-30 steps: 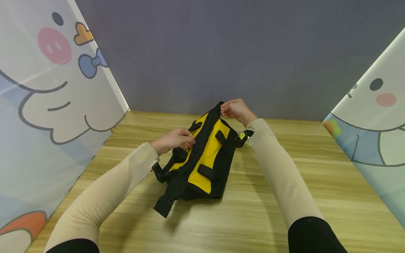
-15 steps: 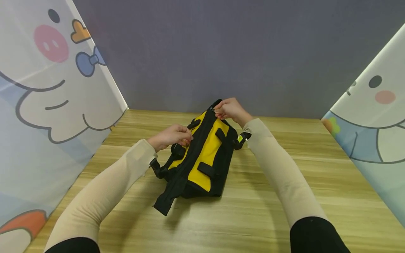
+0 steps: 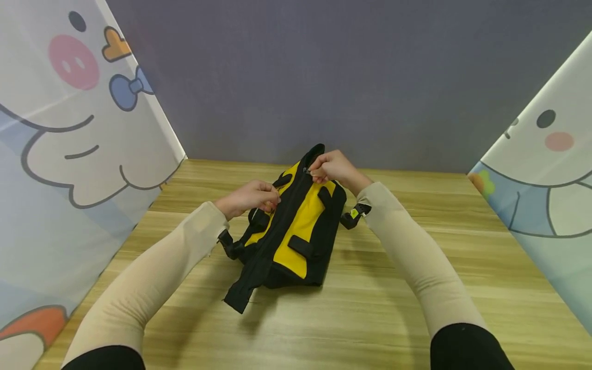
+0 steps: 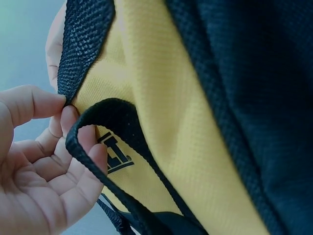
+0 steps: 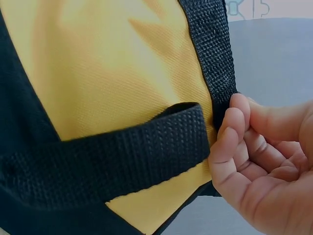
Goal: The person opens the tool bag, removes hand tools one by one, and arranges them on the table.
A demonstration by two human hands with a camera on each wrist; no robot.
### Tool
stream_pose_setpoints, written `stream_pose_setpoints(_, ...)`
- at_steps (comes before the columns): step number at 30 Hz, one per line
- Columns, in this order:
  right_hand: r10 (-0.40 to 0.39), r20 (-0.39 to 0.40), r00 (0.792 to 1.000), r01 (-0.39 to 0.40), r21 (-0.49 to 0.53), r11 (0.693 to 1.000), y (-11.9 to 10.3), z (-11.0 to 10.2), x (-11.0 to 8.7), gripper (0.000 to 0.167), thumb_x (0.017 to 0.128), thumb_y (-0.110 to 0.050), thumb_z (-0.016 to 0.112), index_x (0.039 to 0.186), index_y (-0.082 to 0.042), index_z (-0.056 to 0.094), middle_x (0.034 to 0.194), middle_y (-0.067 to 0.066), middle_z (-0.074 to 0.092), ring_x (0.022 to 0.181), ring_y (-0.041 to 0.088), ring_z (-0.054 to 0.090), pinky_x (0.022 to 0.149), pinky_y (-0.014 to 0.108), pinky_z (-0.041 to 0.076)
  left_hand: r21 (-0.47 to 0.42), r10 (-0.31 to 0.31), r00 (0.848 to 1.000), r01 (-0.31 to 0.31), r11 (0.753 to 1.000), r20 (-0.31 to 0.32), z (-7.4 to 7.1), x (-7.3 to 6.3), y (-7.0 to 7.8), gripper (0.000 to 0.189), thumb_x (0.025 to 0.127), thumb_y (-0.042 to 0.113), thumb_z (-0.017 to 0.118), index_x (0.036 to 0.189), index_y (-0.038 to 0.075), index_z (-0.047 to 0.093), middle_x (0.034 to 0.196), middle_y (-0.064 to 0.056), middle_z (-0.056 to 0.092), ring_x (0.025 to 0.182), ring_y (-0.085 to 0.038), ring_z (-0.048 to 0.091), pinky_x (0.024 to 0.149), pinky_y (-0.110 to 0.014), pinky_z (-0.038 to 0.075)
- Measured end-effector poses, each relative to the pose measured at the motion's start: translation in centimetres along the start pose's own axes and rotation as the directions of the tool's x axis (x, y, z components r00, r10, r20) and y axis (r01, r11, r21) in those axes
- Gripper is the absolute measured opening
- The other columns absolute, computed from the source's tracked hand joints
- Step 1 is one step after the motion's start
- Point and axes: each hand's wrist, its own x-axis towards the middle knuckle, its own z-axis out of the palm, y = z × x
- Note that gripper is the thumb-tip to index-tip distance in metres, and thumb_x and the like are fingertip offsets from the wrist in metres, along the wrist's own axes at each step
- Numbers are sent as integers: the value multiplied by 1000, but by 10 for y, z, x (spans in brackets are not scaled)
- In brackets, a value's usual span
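Note:
A yellow-and-black tool bag (image 3: pixel 296 231) lies slantwise on the wooden table, a black zipper band running along its top. My left hand (image 3: pixel 250 199) pinches the band's left edge about midway; in the left wrist view, thumb and finger close on the black webbing (image 4: pixel 85 44), and a strap loop (image 4: pixel 110 110) passes in front of the fingers. Near the band's far end, my right hand (image 3: pixel 335 168) pinches at the small metal zipper pull (image 3: pixel 306 170). Beyond it the band gapes a little. The right wrist view shows those fingertips right at the band's edge (image 5: pixel 212 54).
A loose black band end (image 3: pixel 240 295) hangs off the bag's near side. Short black strap loops (image 3: pixel 300 246) stand out from the yellow panel. A grey wall (image 3: pixel 324 77) rises behind the table (image 3: pixel 416 267), with cartoon-printed panels (image 3: pixel 55 128) at the sides.
My right hand has moved from the band's far tip toward me and slightly left, and a gap now shows behind it. The left hand keeps its pinch, nearly still.

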Motion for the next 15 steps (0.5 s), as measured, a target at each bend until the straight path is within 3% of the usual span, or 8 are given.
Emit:
stream_pose_setpoints(4,-4,10,1000,4,4,1000,-1,1,-4,15,94,3,63,104,11,68,79,11,69,66,19,63,63,29,57,1,-8,1000,8,1000,-1,0,0,3,18,100,5,51,104,-7,63,86,-8,58,77,-20,51,82,-44,50)
stream_pose_setpoints(8,-24,28,999,24,6,1000,-2,3,-9,15,94,2,63,104,12,67,78,11,68,66,19,63,61,26,55,5,-11,1000,11,1000,-3,0,0,4,16,100,4,51,101,-6,63,85,-7,58,78,-20,52,80,-40,51)
stream_pose_setpoints(15,-63,69,996,67,-55,996,-5,10,-21,13,94,2,62,102,10,70,80,13,70,67,20,64,65,32,58,15,5,1000,-5,1000,0,1,-2,5,19,100,4,51,103,-8,64,81,-7,58,74,-19,51,76,-37,50)
